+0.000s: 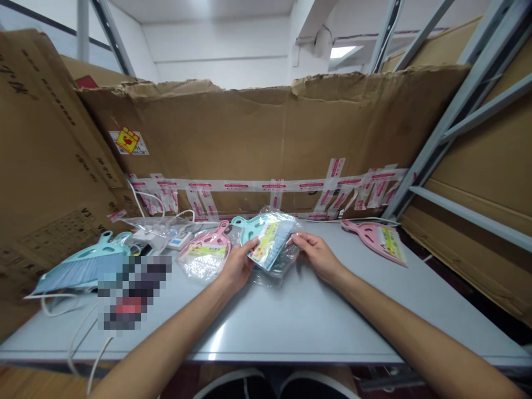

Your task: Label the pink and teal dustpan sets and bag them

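My left hand [241, 263] is closed on a mint-green dustpan and brush set [266, 233] that has blue bristles and a yellow-green label. Clear plastic wrap [278, 271] surrounds part of the set, and my right hand [318, 252] pinches its right edge. Just left of my left hand lies a pink dustpan set [208, 249], also with clear plastic about it. Farther right, another pink dustpan set [378, 241] rests on the table with a label on it. At the far left sits a mint dustpan and brush [87, 260] with blue bristles showing.
A grey table [316, 321] carries everything. Taped cardboard [249, 138] walls the back, and more cardboard [50, 166] stands at the left. White cables [78, 327] trail over the left front edge near a pixelated dark patch. Metal shelf posts [440, 122] rise at the right.
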`<act>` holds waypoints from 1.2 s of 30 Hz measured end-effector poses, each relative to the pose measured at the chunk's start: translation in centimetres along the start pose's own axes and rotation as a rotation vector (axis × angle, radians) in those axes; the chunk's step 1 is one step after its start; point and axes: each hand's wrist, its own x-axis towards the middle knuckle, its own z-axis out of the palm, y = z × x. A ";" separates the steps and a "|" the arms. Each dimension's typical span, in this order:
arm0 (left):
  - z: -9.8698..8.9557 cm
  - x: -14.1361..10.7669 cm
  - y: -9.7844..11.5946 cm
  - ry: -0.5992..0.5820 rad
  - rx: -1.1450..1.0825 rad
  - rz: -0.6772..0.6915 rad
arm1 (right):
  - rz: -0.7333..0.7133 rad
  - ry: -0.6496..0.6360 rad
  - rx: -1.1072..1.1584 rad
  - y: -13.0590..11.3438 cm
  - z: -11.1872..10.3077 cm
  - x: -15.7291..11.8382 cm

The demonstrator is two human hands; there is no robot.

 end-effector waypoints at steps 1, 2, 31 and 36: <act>0.0 0.1 0.1 -0.023 -0.030 -0.010 | -0.045 0.008 -0.009 -0.4 -0.1 0.0; -0.1 0.1 0.2 -0.038 -0.062 -0.017 | -0.075 0.016 -0.004 -0.9 -0.2 -0.1; -2.0 1.8 0.9 0.132 -0.021 0.070 | 0.199 -0.255 -0.247 -3.7 -4.1 -0.4; -2.0 1.5 0.4 0.050 0.033 0.115 | 0.155 -0.140 -0.057 -3.1 -3.5 -0.2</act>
